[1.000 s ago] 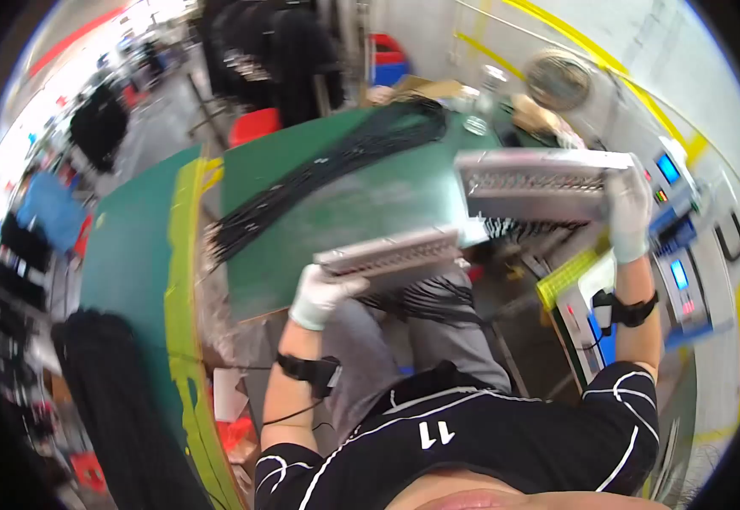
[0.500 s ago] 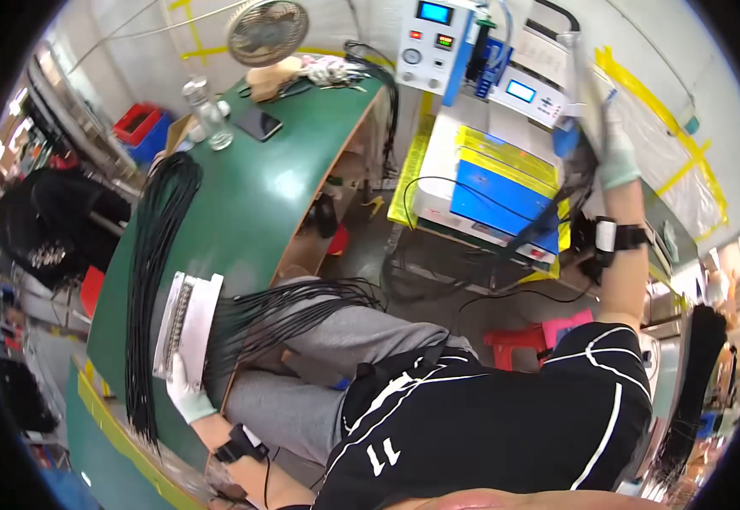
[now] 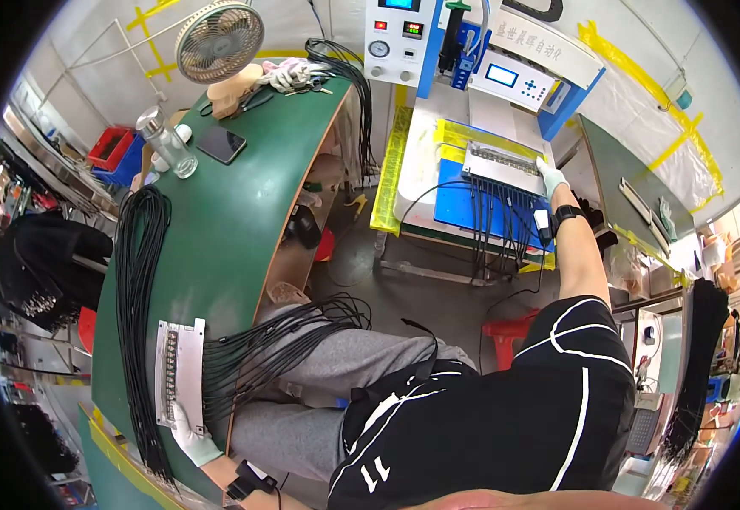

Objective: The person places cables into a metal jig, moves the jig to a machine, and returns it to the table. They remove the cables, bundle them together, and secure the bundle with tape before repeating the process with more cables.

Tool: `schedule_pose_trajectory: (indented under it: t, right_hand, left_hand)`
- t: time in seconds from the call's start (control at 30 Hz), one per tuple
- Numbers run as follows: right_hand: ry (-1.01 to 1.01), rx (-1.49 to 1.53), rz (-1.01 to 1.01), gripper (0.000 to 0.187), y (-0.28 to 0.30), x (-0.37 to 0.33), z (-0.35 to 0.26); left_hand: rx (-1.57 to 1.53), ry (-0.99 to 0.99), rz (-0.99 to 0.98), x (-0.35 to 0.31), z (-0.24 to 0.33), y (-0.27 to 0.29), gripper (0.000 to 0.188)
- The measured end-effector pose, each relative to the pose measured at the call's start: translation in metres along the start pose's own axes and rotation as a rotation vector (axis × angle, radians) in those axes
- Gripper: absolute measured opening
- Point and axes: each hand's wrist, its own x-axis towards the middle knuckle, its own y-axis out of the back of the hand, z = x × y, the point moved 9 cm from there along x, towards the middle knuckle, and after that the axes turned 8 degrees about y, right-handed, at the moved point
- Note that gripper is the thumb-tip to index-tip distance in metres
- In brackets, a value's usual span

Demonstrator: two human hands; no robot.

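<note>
My left hand [image 3: 193,439], in a white glove, grips the near end of a metal cable fixture [image 3: 188,374] lying on the green table [image 3: 225,238]. A row of connector ends lines this fixture, and its black cables [image 3: 276,344] fan right over the table edge onto my leg. At the right, my gloved right hand [image 3: 551,177] closes on the right end of a second metal fixture [image 3: 506,168]. That one sits across the blue plate [image 3: 455,200] of a benchtop machine, its black cables [image 3: 493,217] hanging down over the front. The right fingers are partly hidden.
A long bundle of black cables [image 3: 136,297] lies along the table's left side. Farther back are a phone [image 3: 221,145], a glass bottle [image 3: 170,146] and a fan [image 3: 219,42]. Beyond the blue plate stand control boxes [image 3: 399,42]. A red stool [image 3: 506,340] is below.
My right hand came down from a blurred, raised position at the upper right. The second fixture now rests on the machine's blue plate. My left hand stays on its fixture.
</note>
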Motion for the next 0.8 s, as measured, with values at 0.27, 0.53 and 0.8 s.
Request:
schedule_pose_trajectory:
  t: [0.27,0.53,0.8]
  right_hand:
    - [0.188,-0.063,-0.042,0.068,0.006,0.031,0.016]
    - [0.118,-1.0,-0.059,0.067,-0.01,-0.008,-0.038]
    - [0.08,-1.11,-0.138,0.056,0.005,-0.036,-0.039]
  left_hand:
    - [0.039,0.036,0.039,0.005,-0.008,0.008,0.048]
    - [0.296,0.209,0.227,0.003,-0.013,0.053,0.049]
    - [0.265,0.051,0.158,-0.005,-0.001,0.023,0.05]
